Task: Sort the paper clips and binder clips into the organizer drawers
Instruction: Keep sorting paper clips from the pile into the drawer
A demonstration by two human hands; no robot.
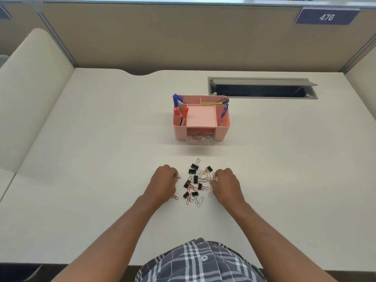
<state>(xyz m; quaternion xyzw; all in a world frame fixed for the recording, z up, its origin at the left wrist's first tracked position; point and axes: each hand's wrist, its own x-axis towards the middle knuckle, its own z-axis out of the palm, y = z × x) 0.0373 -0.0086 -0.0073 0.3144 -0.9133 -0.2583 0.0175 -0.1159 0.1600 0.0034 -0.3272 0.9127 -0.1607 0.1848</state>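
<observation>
On the white tabletop (pixel 101 159), the curled left hand (pixel 162 185) pinches a red wire paper clip (pixel 177 177); the right hand (pixel 225 185) pinches another (pixel 213 176). Between them lies a mixed pile of black binder clips (pixel 195 179) and wire clips. Farther off, the pink plastic organizer's (pixel 222 131) clear drawer (pixel 200 140) holds paper clips.

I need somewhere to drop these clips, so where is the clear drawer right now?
In the head view, the clear drawer sticks out of the front of the pink organizer, mid-desk, straight beyond the clip pile.

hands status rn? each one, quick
Left hand: fingers curled, pinching a red paper clip.
Right hand: fingers curled, pinching a second red paper clip at the pile's edge.
</observation>
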